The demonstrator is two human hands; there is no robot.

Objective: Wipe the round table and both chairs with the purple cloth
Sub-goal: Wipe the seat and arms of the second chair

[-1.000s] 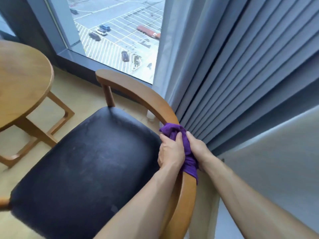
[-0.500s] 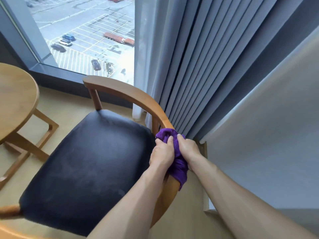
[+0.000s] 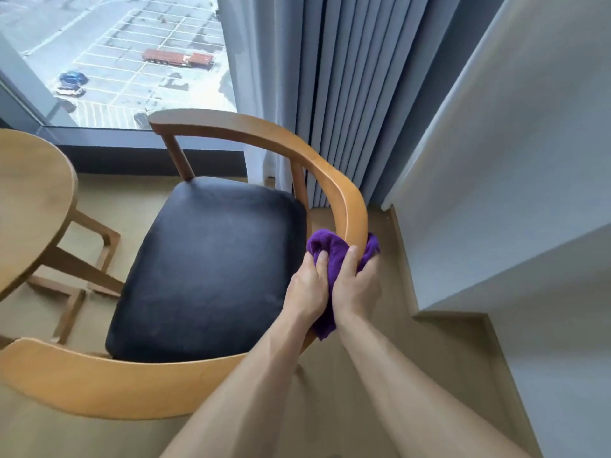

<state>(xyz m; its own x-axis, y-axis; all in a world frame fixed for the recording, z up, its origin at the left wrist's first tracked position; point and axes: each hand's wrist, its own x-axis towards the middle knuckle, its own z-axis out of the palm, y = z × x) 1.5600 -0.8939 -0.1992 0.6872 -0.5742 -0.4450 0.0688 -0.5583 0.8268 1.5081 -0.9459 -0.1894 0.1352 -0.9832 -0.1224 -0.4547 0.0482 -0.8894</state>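
- The curtain (image 3: 330,94) and the window (image 3: 115,54) fill the far side, with a pale wall (image 3: 512,160) on the right and wooden flooring underneath.
- The round table (image 3: 29,206) shows only as an arc at the left edge, well apart from both hands.
- The chair (image 3: 211,272) stands just beside the table. Its dark seat faces up, and its curved wooden backrest rail (image 3: 350,206) sweeps from the window side round towards the person.
- The step in hand looks to be the chair's rail; whether the table or the other chair is done I cannot tell.
- The purple cloth (image 3: 330,249) is bunched and wrapped around the rail at its right bend. Its long axis runs roughly along the rail, one tail hanging down between the wrists.
- The left hand (image 3: 307,289) grips the cloth on the seat side, and the right hand (image 3: 357,285) clasps it from the outer side. Its far fingers are hidden, so how far they wrap is a guess.
- Next, I'd say, both hands should slide the wrapped cloth along the curve, pressing firmly.
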